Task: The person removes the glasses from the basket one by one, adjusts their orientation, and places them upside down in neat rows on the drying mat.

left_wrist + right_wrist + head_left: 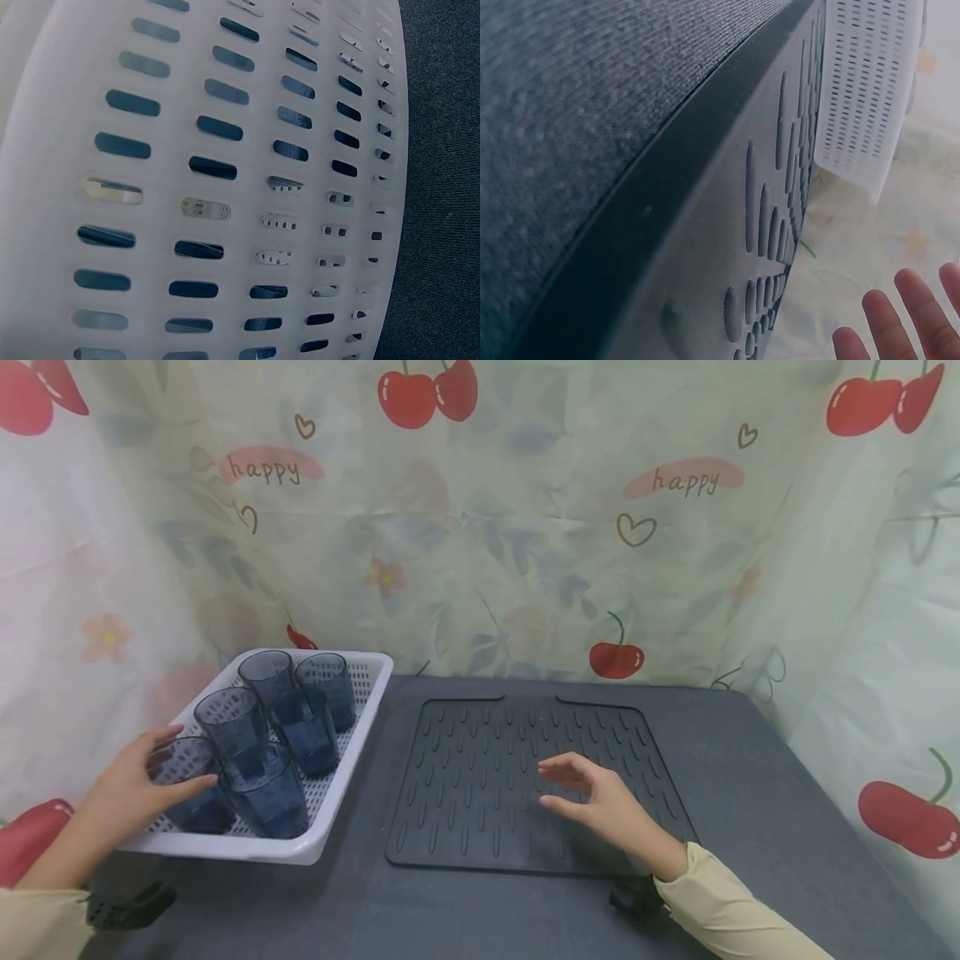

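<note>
In the head view, my left hand (138,781) curls round a blue tinted drinking glass (197,802) at the near left of the white plastic basket (315,847). Its thumb crosses the glass's near side and the fingers reach behind the rim. Several more blue glasses (311,735) fill the basket, some leaning on others. The left wrist view shows only the slotted basket wall (255,180), which hides that hand. Above the black ridged mat (480,793), my right hand (600,797) hovers with fingers loosely bent and apart, holding nothing; its fingers also appear in the right wrist view.
A dark grey cloth-covered table (360,910) lies under the basket and mat. Patterned curtains (510,568) with cherries and "happy" lettering hang behind and at both sides. The basket stands left of the mat, a narrow strip of table between them.
</note>
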{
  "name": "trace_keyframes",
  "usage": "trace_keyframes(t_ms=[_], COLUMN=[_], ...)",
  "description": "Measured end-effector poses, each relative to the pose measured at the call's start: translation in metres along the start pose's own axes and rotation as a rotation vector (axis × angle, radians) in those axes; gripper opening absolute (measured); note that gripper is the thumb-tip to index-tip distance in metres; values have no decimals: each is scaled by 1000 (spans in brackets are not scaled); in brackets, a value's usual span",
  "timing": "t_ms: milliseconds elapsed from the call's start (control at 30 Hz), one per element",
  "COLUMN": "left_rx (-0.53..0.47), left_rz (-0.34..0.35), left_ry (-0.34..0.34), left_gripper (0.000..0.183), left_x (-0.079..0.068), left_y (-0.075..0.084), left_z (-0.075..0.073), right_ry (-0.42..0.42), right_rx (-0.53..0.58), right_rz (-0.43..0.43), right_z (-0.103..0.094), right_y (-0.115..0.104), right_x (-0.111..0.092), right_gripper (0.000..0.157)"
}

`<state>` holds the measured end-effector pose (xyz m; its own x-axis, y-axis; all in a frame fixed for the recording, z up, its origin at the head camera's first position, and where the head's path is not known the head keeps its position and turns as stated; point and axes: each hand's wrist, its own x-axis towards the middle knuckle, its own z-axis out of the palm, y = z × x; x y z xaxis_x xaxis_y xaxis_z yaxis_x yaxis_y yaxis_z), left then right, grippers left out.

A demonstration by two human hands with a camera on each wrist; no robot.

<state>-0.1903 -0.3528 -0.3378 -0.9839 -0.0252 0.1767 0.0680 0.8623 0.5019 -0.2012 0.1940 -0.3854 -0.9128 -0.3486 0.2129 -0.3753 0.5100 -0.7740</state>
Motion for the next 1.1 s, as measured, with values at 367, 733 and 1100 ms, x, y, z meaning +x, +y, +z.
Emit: trace_keyframes(t_ms=[367, 733, 1100], left_rx=[-25, 8, 12], left_rz=[-52, -32, -13], left_ry=[-54, -30, -51], left_gripper=[100, 92, 98], left_x=[1, 0, 4], left_y=[-4, -2, -9], left_z=[0, 0, 2], right_ry=[3, -7, 11], right_rx=[-12, 7, 0], right_rz=[12, -9, 10], right_z=[0, -1, -2], right_y=[-4, -3, -1], right_x=[1, 1, 1], right_gripper=[40, 40, 40])
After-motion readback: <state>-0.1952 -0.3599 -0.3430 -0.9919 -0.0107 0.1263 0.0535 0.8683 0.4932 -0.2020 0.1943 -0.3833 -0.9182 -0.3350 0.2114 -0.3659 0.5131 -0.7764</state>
